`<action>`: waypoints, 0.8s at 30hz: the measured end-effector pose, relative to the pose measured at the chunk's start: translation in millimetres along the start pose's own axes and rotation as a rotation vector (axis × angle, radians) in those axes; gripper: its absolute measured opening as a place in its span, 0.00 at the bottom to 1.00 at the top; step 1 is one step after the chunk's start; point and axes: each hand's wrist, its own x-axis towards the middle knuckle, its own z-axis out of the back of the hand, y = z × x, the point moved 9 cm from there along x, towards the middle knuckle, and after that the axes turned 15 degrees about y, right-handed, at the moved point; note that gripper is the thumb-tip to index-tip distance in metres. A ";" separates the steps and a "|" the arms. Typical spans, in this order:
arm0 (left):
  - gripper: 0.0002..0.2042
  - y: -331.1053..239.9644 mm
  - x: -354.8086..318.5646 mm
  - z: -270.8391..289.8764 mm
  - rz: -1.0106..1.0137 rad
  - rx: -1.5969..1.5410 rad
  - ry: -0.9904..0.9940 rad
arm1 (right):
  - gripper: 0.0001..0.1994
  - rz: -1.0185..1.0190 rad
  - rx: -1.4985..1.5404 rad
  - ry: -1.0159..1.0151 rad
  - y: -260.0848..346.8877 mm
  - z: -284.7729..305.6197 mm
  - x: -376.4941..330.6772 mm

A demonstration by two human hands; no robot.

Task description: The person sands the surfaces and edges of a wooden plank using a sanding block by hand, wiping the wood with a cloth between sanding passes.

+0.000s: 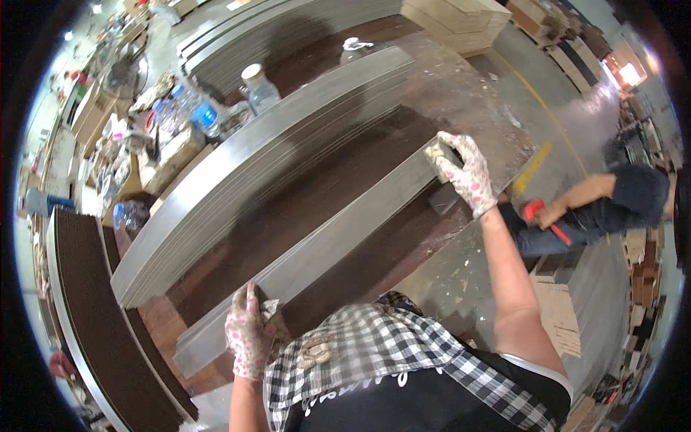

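Observation:
A long, narrow grey board (353,216) lies diagonally across the brown work table. Across its near-left part rests my left hand (248,338), in a white glove with pink spots, fingers over one edge and the thumb side near the other. A small crumpled white scrap (270,308) shows beside that thumb. At the board's far-right end, my right hand (468,173), in a matching glove, curls its thumb and fingers around a small dark block (451,154); the exact kind of block cannot be made out. A dark flat square piece (442,199) lies below the right hand.
Beyond the board, a curved stack of grey boards (237,180) spans the table (482,101). Bottles (260,90) and clutter stand behind it. More dark-faced boards (101,317) are at the left. At right, another person (590,209) holds a red tool (558,232).

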 end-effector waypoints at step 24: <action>0.18 46.0 -41.8 -89.7 -0.384 -0.306 -0.380 | 0.15 1.177 0.369 0.962 595.8 -376.1 -131.8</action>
